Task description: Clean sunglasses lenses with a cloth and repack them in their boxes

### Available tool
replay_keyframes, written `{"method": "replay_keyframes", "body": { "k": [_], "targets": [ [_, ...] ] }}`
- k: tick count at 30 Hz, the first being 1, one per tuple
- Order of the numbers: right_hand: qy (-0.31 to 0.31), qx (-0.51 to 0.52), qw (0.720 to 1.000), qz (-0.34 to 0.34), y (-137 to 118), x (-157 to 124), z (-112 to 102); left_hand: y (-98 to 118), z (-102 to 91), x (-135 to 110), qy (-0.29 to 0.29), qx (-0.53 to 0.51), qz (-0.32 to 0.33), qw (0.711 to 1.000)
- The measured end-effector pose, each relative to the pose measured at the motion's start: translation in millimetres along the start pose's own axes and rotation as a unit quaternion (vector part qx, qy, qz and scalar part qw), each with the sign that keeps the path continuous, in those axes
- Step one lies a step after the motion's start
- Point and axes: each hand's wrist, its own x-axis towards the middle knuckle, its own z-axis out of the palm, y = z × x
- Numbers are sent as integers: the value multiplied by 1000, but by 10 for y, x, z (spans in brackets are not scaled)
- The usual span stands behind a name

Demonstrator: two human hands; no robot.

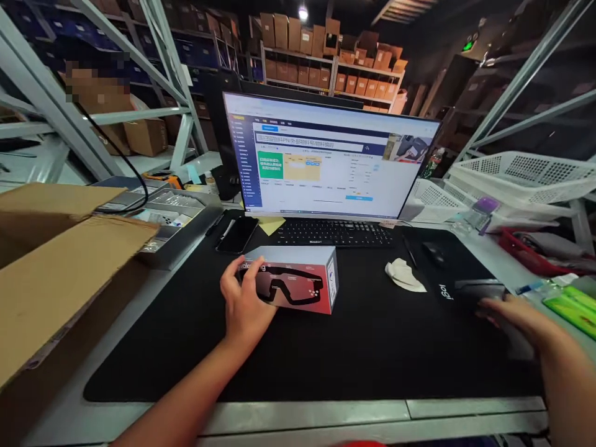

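A sunglasses box (298, 288) with a red front, a picture of black-framed glasses and a pale top lies on the black desk mat (326, 360). My left hand (246, 298) grips its left end, fingers over the upper edge. At the right of the mat, my right hand (516, 316) is closed on a dark barcode scanner (482, 288); the hand and scanner are partly blurred. A label shows on the box's right end. The scanner is well apart from the box.
Behind the box stand a keyboard (335, 233) and a lit monitor (326, 161). A phone (237, 234), crumpled white tissue (404, 275) and mouse (434, 252) lie on the mat. An open cardboard box (69, 267) is at left; white baskets (521, 177) stand at right.
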Motion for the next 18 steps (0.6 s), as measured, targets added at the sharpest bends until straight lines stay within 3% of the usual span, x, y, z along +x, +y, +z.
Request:
{"method": "replay_keyframes", "body": {
  "k": [1,4,7,10,12,15,18],
  "targets": [
    [-13,50,999,-1,-138,-131,63,1,-3,-9,1,5,10,1000],
    [-132,163,971,-116,-559,-663,396,-17,6,-34,0,13,26,1000],
    [-233,154,948,-152,-914,-1175,818,-35,27,-36,1,17,29,999],
    [-285,108,939,-162,-1095,-1428,1084,-32,32,-27,1,27,29,999],
    [-286,92,939,-166,-1097,-1436,1110,-23,25,-24,-1,30,28,999],
    [-246,89,951,-162,-935,-1197,941,-14,11,-23,-2,33,25,999],
    [-124,34,985,-116,-586,-646,609,-21,4,-27,1,39,36,999]
  ]
}}
